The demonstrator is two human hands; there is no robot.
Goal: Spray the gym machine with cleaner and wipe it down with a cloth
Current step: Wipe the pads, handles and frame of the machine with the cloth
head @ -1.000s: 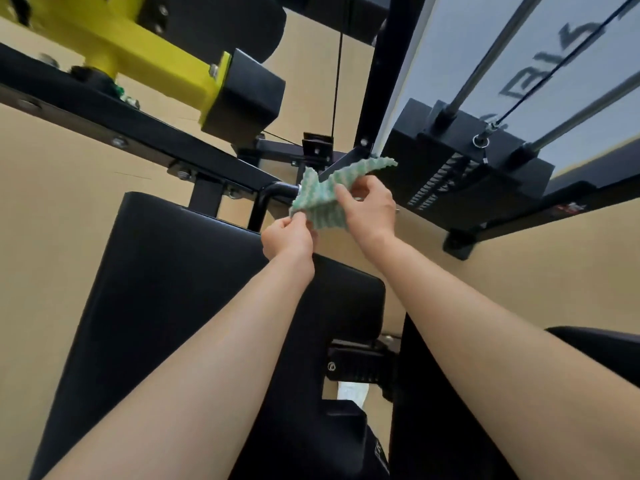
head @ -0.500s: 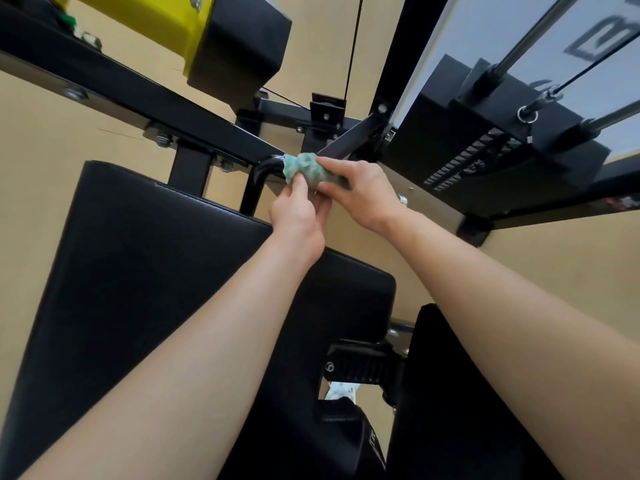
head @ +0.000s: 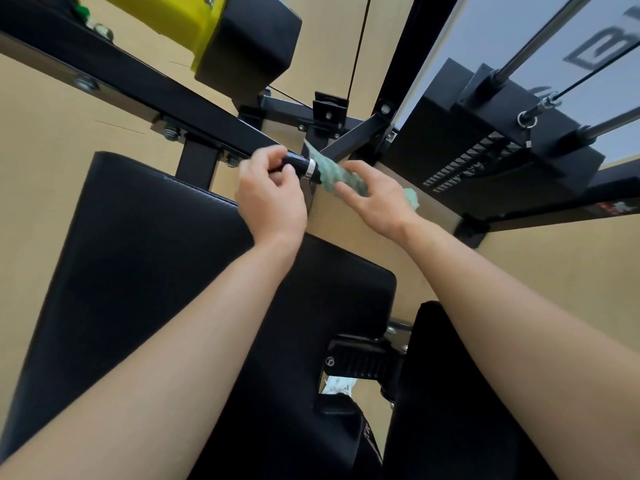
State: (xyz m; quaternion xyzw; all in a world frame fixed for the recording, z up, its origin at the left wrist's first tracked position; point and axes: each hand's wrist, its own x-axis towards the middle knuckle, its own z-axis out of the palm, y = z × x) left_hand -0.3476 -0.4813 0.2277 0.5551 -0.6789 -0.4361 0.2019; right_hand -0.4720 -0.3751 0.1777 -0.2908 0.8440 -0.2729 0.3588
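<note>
- Location: the green cloth is wrapped on the free end of the handle. The handle is a short black grip with a chrome ring, set high on the machine above the pad. No cleaner bottle is in view.
- Left hand: the fingers are curled round the grip just inboard of the ring. Judged to be steadying it.
- Right hand: the fingers are half spread over the cloth with the thumb beneath, a loose hold. A tail of cloth shows past the palm. This area is blurred, so the firmness of the hold cannot be told.
- Risk 1: the cloth slides off the handle's end and drops behind the pad. Cause: the slack hold, and any stroke run toward the free end.
- Risk 2: a patchy wipe. Cause: the left hand covers part of the grip, and that stretch goes uncleaned unless the hand shifts.
- Risk 3: the handle turns or swings under the rub. Cause: possible play at its mount, which cannot be seen from here. A firm left-hand hold guards against it.
- Risk 4: knuckles or the cloth's loose corner snag on the brackets and bolts close behind the handle, below the cable. Cause: cramped clearance.
- Risk 5: weak pressure. Cause: both arms are reaching up at a stretch.
</note>
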